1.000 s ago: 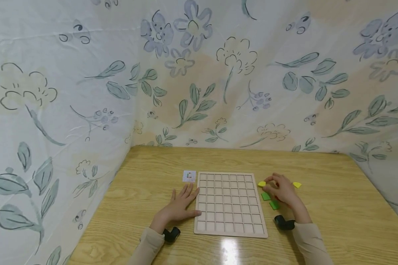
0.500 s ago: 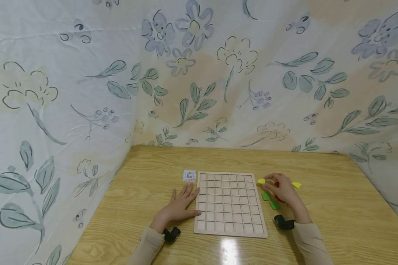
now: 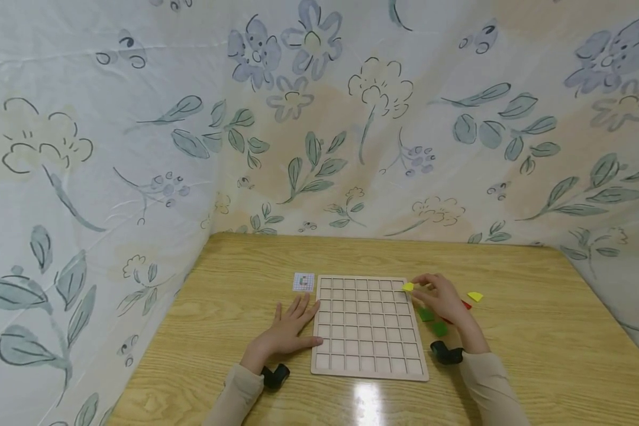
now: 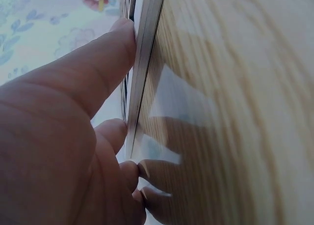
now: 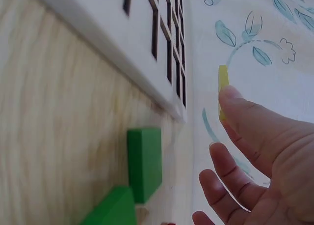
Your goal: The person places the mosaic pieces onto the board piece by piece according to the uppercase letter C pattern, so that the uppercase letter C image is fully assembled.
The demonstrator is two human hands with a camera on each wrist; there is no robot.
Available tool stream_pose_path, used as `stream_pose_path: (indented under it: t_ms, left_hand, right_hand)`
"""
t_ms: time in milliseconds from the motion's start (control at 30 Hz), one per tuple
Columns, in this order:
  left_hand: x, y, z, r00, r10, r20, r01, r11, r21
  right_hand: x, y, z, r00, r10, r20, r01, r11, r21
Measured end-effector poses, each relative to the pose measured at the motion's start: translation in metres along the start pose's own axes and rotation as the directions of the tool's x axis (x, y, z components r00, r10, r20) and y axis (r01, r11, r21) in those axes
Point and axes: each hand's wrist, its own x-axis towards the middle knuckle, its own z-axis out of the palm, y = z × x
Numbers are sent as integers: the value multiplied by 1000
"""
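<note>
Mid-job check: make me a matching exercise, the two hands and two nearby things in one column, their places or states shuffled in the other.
1. left hand
2. right hand
3. printed card
4. green pieces

A. on the table, right of the board
B. pinches a yellow piece
C. by the board's far left corner
D. spread against the board's left edge

Pairs: 1-D, 2-B, 3-C, 4-A

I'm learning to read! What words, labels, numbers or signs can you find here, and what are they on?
None can be read.
Small grid card: coloured print, any writing too small to read.
Wooden grid board, yellow piece in the right hand, green pieces: no writing visible.
</note>
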Motion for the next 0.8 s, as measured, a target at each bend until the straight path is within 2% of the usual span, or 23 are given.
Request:
stream_pose_path:
  t_ms: [200, 467, 633, 800]
  left_hand:
    - [1, 0, 1, 1000, 1, -6, -1, 1000, 15]
    - [2, 1, 1, 1000, -6, 1, 6, 1000, 12]
    - [0, 2, 0, 1000, -12, 9, 12, 1000, 7]
    - [0, 2, -1, 1000, -8, 10, 8, 1000, 4]
  right_hand:
    - [6, -6, 7, 999, 19, 27, -20, 999, 28]
    - [16, -18, 20, 997, -57, 48, 56, 998, 26]
    - [22, -26, 27, 996, -33, 88, 31, 999, 30]
    - [26, -30, 35, 994, -44, 104, 39, 998, 45]
